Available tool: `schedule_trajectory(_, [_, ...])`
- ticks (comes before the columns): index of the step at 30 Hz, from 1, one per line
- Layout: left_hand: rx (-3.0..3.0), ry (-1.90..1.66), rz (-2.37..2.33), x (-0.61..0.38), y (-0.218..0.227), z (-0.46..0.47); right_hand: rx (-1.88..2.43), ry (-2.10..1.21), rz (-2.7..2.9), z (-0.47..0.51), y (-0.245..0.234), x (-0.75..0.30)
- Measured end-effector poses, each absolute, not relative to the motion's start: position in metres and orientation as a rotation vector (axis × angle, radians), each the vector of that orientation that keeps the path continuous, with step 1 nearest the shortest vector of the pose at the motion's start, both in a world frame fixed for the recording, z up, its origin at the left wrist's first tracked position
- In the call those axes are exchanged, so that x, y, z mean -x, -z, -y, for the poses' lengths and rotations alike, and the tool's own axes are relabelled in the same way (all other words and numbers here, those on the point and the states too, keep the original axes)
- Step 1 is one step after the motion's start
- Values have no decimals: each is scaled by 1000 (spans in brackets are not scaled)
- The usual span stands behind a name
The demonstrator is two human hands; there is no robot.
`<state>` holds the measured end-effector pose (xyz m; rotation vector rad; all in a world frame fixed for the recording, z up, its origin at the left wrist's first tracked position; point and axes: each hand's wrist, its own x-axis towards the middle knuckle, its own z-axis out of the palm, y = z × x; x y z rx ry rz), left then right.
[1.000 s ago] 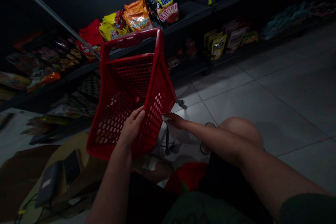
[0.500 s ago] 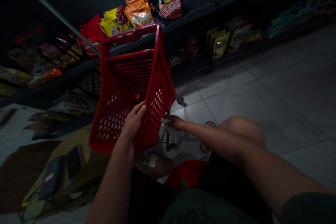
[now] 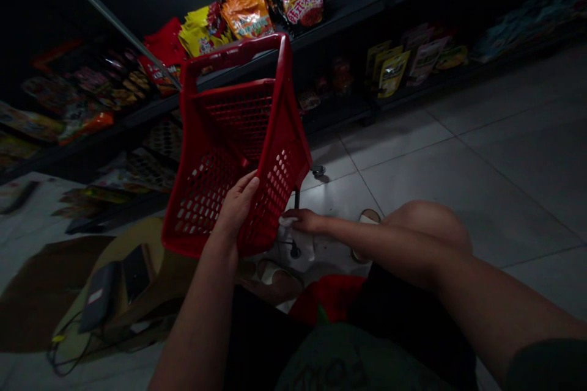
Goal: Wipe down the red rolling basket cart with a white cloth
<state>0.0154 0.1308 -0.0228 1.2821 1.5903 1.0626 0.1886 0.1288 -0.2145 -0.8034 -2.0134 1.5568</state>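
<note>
A red plastic shopping basket [image 3: 280, 192] with perforated walls is tilted up in front of me, its rim facing away. My left hand [image 3: 237, 208] grips its lower side wall, with the fingers curled against the holes. My right hand [image 3: 306, 220] reaches in from the right and presses a white cloth [image 3: 288, 222] against the basket's outer wall near the lower corner. Part of the cloth is hidden by my fingers and the basket.
Low dark shelves [image 3: 334, 18] with bright snack bags [image 3: 247, 10] run along the back. Grey floor tiles [image 3: 458, 195] spread to the right. On the left lie a cardboard sheet [image 3: 46, 287], a dark pouch [image 3: 99, 296] and cables. My knee [image 3: 428, 226] and a sandal [image 3: 367, 218] sit below.
The whole view has drifted, with the shelves higher and further right. The basket has shifted slightly right with my left hand. My right hand stays on the basket's wall with the cloth.
</note>
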Motion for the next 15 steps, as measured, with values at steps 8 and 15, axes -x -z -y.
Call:
schedule_trajectory(8, [-1258, -1100, -1585, -21, 23, -133, 538, -1598, 2144, -113, 209, -185])
schedule_trajectory(15, [-1280, -1095, -1572, -21, 22, -135, 531, -1586, 2169, -96, 205, -175])
